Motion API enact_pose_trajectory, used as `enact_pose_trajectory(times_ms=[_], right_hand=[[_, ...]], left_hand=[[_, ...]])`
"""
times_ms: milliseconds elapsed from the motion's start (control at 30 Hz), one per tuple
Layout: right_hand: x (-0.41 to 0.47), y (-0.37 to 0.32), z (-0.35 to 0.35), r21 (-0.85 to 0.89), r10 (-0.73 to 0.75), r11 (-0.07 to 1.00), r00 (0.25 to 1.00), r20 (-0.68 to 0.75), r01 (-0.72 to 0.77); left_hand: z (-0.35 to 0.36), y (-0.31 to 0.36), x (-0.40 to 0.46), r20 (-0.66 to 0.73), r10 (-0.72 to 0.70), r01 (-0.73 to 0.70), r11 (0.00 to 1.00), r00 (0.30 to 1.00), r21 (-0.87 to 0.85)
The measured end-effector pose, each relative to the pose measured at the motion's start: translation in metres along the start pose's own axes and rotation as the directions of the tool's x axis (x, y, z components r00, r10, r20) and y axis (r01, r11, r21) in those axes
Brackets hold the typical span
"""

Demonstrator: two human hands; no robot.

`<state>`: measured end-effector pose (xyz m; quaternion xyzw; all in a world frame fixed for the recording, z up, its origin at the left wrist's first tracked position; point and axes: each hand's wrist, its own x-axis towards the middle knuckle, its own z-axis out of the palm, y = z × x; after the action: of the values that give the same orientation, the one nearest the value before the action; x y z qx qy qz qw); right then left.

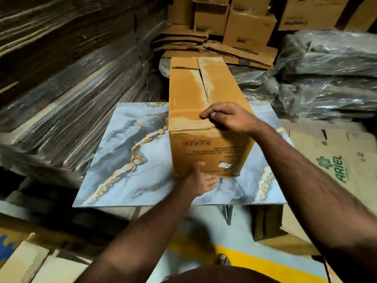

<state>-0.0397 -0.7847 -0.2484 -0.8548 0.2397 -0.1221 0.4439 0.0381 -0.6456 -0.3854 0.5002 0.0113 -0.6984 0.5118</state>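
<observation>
- Cardboard box (204,94) stands on the marbled counter (126,150).
- My right grip (226,117), fingers curled, pinches its near top flap.
- My left grip (202,180), palm up and loose, touches its bottom edge.

Carton (195,94) stands on tabletop (122,160); flattened cartons (214,45) lie behind it

Matt brown cardboard box (204,111), glossy marbled table top (126,152), shiny plastic-wrapped bundles (326,78)
</observation>
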Motion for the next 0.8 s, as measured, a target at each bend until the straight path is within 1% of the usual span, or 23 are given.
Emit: enact_pose_trajectory(times_ms=[33, 100, 167, 233, 300, 367, 400, 433, 467, 500, 533, 567, 600, 633, 667, 700, 733, 767, 800], right_hand=[[-0.004, 0.009, 0.006, 0.017, 0.031, 0.999, 1.000, -0.004, -0.030], [-0.008, 0.021, 0.015, 0.095, 0.041, 0.995, 0.993, -0.112, -0.030], [-0.003, 0.023, 0.014, 0.213, 0.058, 0.977, 0.975, -0.213, -0.011], [0.004, 0.017, 0.009, 0.282, 0.072, 0.959, 0.970, -0.230, -0.004], [0.009, 0.012, 0.003, 0.292, 0.073, 0.956, 0.964, -0.257, 0.005], [0.013, 0.007, -0.006, 0.262, 0.064, 0.965, 0.945, -0.319, 0.023], [0.015, 0.005, -0.011, 0.253, 0.064, 0.967, 0.935, -0.350, 0.028], [0.018, 0.003, -0.015, 0.252, 0.070, 0.967, 0.924, -0.376, 0.030], [0.022, 0.003, -0.019, 0.259, 0.081, 0.966, 0.912, -0.401, 0.027], [0.026, 0.002, -0.021, 0.274, 0.101, 0.962, 0.898, -0.429, 0.022], [0.032, 0.004, -0.023, 0.288, 0.124, 0.957, 0.877, -0.464, 0.017], [0.038, 0.006, -0.023, 0.300, 0.151, 0.954, 0.850, -0.505, 0.008], [0.044, 0.008, -0.023, 0.304, 0.177, 0.953, 0.819, -0.546, -0.003], [0.052, 0.011, -0.022, 0.304, 0.200, 0.953, 0.790, -0.580, -0.018], [0.057, 0.012, -0.021, 0.299, 0.213, 0.954, 0.768, -0.603, -0.030], [0.062, 0.013, -0.019, 0.298, 0.220, 0.954, 0.759, -0.613, -0.036], [0.066, 0.014, -0.016, 0.302, 0.226, 0.953, 0.754, -0.617, -0.038], [0.070, 0.015, -0.014, 0.312, 0.233, 0.950, 0.746, -0.624, -0.036], [0.072, 0.017, -0.011, 0.325, 0.244, 0.945, 0.733, -0.635, -0.034]], left_hand=[[0.002, 0.004, 0.000, -0.017, -0.018, 0.019, 0.996, 1.000, 0.082], [0.008, 0.020, -0.004, -0.028, -0.064, 0.069, 0.959, 0.998, 0.275], [0.017, 0.040, -0.013, -0.007, -0.086, 0.078, 0.863, 0.996, 0.499], [0.025, 0.058, -0.027, 0.002, -0.090, 0.067, 0.752, 0.996, 0.655], [0.030, 0.073, -0.043, 0.006, -0.043, 0.022, 0.635, 0.999, 0.772], [0.036, 0.090, -0.061, 0.084, 0.017, -0.080, 0.542, 0.996, 0.837], [0.039, 0.100, -0.071, 0.148, 0.044, -0.149, 0.527, 0.988, 0.837], [0.044, 0.110, -0.080, 0.195, 0.089, -0.212, 0.533, 0.977, 0.819], [0.049, 0.121, -0.087, 0.221, 0.162, -0.274, 0.535, 0.962, 0.799], [0.054, 0.132, -0.091, 0.221, 0.250, -0.326, 0.548, 0.943, 0.770], [0.060, 0.142, -0.092, 0.181, 0.362, -0.368, 0.557, 0.914, 0.745], [0.067, 0.150, -0.091, 0.096, 0.495, -0.389, 0.533, 0.864, 0.752], [0.071, 0.158, -0.082, 0.010, 0.631, -0.356, 0.424, 0.776, 0.833], [0.071, 0.164, -0.073, -0.049, 0.734, -0.223, 0.268, 0.678, 0.937], [0.072, 0.165, -0.064, -0.092, 0.763, -0.033, 0.148, 0.640, 0.988], [0.073, 0.164, -0.056, -0.159, 0.723, 0.133, 0.093, 0.673, 0.987], [0.074, 0.162, -0.049, -0.240, 0.654, 0.243, 0.088, 0.717, 0.966], [0.078, 0.159, -0.041, -0.305, 0.601, 0.307, 0.102, 0.739, 0.946], [0.083, 0.158, -0.034, -0.345, 0.580, 0.340, 0.123, 0.737, 0.932]])
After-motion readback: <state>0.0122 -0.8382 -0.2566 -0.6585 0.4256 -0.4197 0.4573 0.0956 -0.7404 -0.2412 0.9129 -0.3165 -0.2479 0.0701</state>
